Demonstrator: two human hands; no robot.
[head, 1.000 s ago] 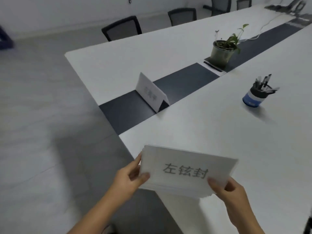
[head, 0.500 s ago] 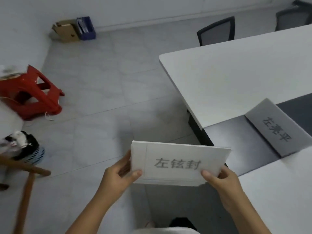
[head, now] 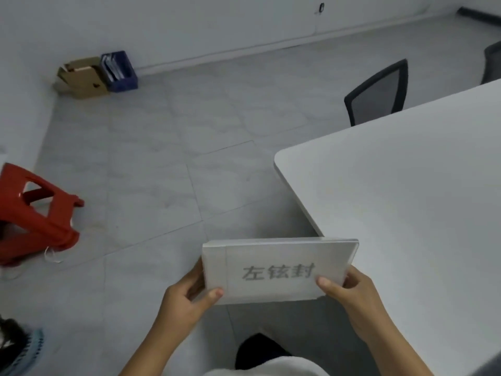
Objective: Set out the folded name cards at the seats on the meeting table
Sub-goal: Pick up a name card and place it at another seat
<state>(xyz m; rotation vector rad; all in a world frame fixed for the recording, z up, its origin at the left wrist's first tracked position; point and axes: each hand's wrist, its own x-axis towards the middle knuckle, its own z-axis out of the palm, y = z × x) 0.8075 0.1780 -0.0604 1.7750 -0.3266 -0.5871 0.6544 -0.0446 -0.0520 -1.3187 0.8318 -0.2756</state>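
I hold a stack of white folded name cards (head: pixel 273 270) in front of me, its top card printed with grey characters. My left hand (head: pixel 187 297) grips the stack's left end, thumb on top. My right hand (head: pixel 349 291) grips the right end the same way. The stack hovers over the floor just off the corner of the white meeting table (head: pixel 401 191), which fills the right side of the view. No placed card is in view.
A black mesh chair (head: pixel 378 95) stands at the table's far side, another at the right edge. On the grey tiled floor lie a red plastic stool (head: pixel 35 215), a cardboard box (head: pixel 81 77) and a blue bin (head: pixel 119 70) by the wall.
The view has swung left and away from the table: the standing name card, plant and pen cup have left the frame. Both hands still hold the stack the same way.
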